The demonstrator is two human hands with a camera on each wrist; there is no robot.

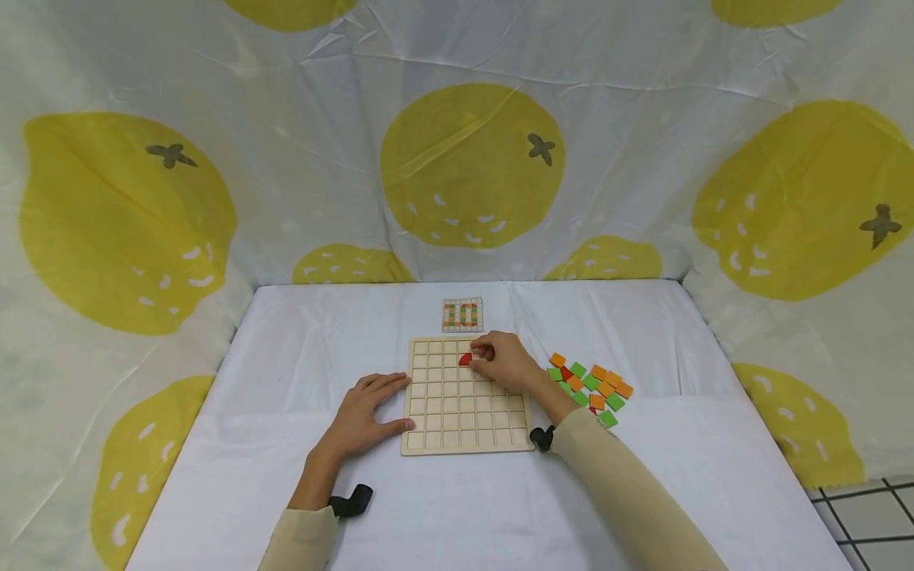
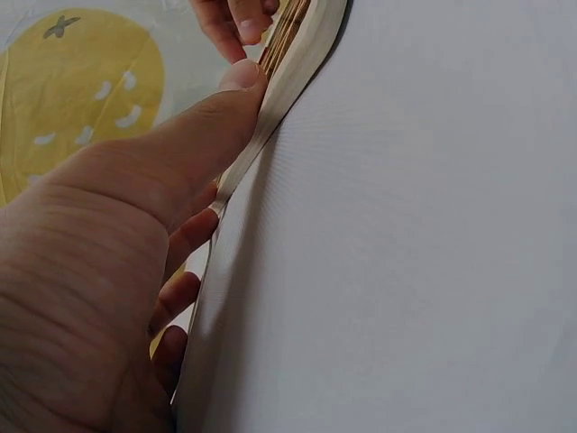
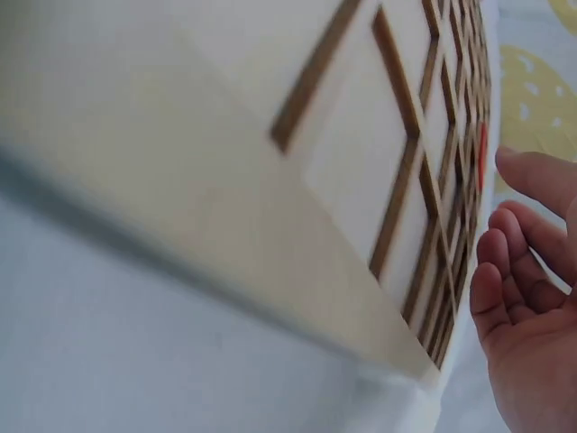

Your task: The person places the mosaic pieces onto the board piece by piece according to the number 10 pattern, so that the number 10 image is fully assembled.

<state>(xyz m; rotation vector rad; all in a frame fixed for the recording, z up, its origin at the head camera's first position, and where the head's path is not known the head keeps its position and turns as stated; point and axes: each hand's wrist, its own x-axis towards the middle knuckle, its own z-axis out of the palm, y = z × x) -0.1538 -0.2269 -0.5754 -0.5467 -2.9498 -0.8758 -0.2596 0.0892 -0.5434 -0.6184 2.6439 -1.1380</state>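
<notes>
A pale wooden grid board (image 1: pixel 467 412) lies flat on the white-covered table. My left hand (image 1: pixel 362 416) is spread along its left edge, fingertips and thumb touching the rim; in the left wrist view the thumb (image 2: pixel 194 135) lies on that edge. Over the board's upper right part is my right hand (image 1: pixel 505 361), its thumb and index fingertip apart beside a red rounded piece (image 1: pixel 465 359) in a cell near the top. The right wrist view shows this hand (image 3: pixel 532 289) with loosely bent fingers, and the red piece (image 3: pixel 482 153) low in the grid.
Right of the board lies a loose pile of orange, green and red flat pieces (image 1: pixel 591 382), partly behind the right forearm. A small patterned card (image 1: pixel 462 315) sits beyond the board's far edge. A lemon-print cloth (image 1: pixel 471 166) hangs behind the table.
</notes>
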